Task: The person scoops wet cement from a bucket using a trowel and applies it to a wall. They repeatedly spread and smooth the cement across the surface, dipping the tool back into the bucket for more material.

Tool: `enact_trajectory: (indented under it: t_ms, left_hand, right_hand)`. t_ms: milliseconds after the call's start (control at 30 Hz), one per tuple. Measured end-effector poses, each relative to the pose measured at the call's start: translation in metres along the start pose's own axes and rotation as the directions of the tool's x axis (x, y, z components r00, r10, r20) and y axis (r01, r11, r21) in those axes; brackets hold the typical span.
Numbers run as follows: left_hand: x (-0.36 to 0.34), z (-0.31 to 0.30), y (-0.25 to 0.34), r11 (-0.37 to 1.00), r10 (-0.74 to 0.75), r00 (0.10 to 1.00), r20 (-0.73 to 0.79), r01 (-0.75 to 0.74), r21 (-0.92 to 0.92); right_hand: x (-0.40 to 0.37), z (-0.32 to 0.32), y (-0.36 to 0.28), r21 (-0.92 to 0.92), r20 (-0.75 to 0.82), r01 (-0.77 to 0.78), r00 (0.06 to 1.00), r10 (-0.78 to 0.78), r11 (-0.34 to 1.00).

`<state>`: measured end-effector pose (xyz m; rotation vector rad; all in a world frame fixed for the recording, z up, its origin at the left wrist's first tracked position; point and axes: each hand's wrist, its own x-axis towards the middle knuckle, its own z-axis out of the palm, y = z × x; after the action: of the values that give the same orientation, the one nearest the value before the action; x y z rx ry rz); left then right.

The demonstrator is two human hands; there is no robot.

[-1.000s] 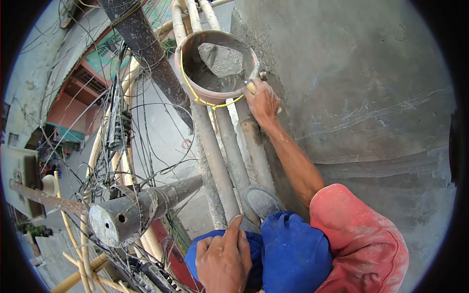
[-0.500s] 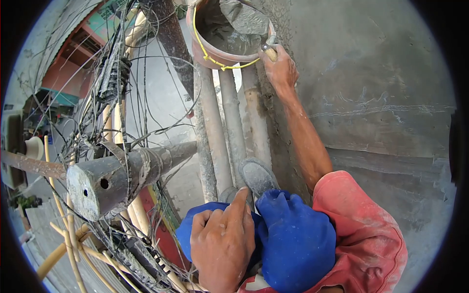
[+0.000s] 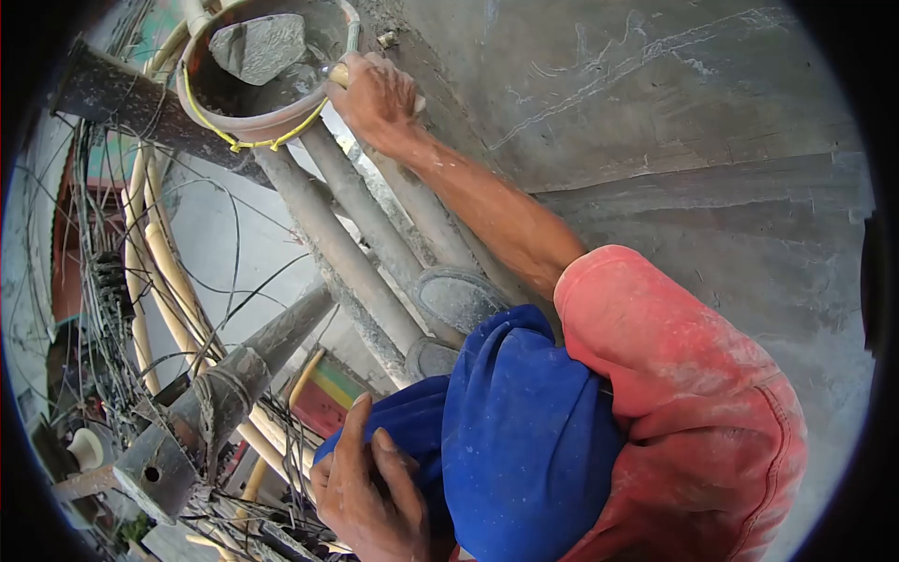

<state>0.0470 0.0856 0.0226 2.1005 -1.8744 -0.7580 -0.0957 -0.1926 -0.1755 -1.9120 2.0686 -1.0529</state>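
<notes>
My right hand [image 3: 379, 105] is closed around the wooden handle of a trowel [image 3: 339, 75] at the bucket's near right rim. Inside the bucket [image 3: 234, 124], a flat mortar-coated shape, which looks like the trowel's blade, rests over wet grey mortar [image 3: 304, 82]. A yellow strap handle [image 3: 236, 143] hangs along the bucket's near side. My left hand [image 3: 375, 496] is empty, its fingers apart and partly curled, beside my blue-clothed knee [image 3: 524, 421].
Grey poles [image 3: 346, 262] run beneath the bucket and my shoes [image 3: 459, 298]. Tangled black cables [image 3: 108, 290] and a metal post with a holed end [image 3: 164, 473] crowd the left. A plastered grey wall [image 3: 674, 112] rises on the right.
The view has turned, so the bucket and my right hand now sit further left. My left hand has rolled from its back upward to thumb and fingers raised.
</notes>
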Motion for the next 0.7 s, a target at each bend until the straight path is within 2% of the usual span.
enact_trajectory:
  t_ms: [100, 133, 200, 233, 300, 367, 467, 500, 567, 600, 700]
  left_hand:
    - [0.000, -0.004, 0.006, 0.988, -0.152, 0.980, 0.126, 0.153, 0.001]
    - [0.000, -0.002, 0.008, 0.986, -0.164, 0.979, 0.120, 0.165, 0.002]
    - [0.001, 0.006, 0.014, 0.953, -0.264, 0.964, 0.012, 0.263, -0.153]
    - [0.001, 0.006, 0.012, 0.947, -0.285, 0.958, 0.001, 0.282, -0.154]
    - [0.001, 0.005, 0.006, 0.994, -0.108, 0.994, -0.007, 0.108, -0.032]
    - [0.000, 0.003, 0.003, 0.992, -0.123, 0.992, 0.002, 0.123, -0.041]
    - [0.000, 0.007, 0.004, 0.998, -0.032, 0.998, -0.063, 0.029, -0.050]
    - [0.001, 0.006, 0.003, 0.998, -0.055, 0.996, -0.069, 0.051, -0.048]
    - [0.002, 0.005, 0.000, 0.998, 0.027, 0.997, -0.079, -0.031, -0.057]
    - [0.001, 0.002, -0.004, 0.995, 0.000, 1.000, 0.002, 0.000, -0.102]
    - [0.002, -0.001, -0.004, 0.989, -0.018, 0.999, 0.030, 0.022, -0.148]
  right_hand:
    - [0.001, 0.001, 0.001, 0.037, 0.047, -0.023, 0.999, 0.021, 0.999]
    - [0.001, 0.001, 0.001, 0.039, 0.067, -0.055, 0.996, 0.052, 0.998]
    - [0.001, -0.001, 0.000, 0.061, 0.065, -0.062, 0.996, 0.058, 0.996]
    - [0.000, -0.001, 0.000, 0.076, 0.056, -0.081, 0.995, 0.077, 0.994]
    - [0.004, -0.001, -0.001, 0.058, 0.070, -0.062, 0.996, 0.058, 0.996]
    - [0.005, 0.000, 0.001, 0.038, 0.040, -0.057, 0.998, 0.056, 0.998]
    - [0.008, -0.003, -0.005, -0.012, 0.096, -0.102, 0.990, 0.102, 0.995]
    - [0.007, -0.004, -0.004, -0.001, 0.114, -0.092, 0.989, 0.092, 0.996]
    - [0.007, -0.005, -0.002, -0.029, 0.096, -0.050, 0.994, 0.053, 0.998]
    - [0.007, -0.005, -0.002, -0.019, 0.112, -0.041, 0.993, 0.043, 0.999]
    - [0.013, -0.008, -0.001, 0.053, 0.209, -0.096, 0.974, 0.083, 0.994]
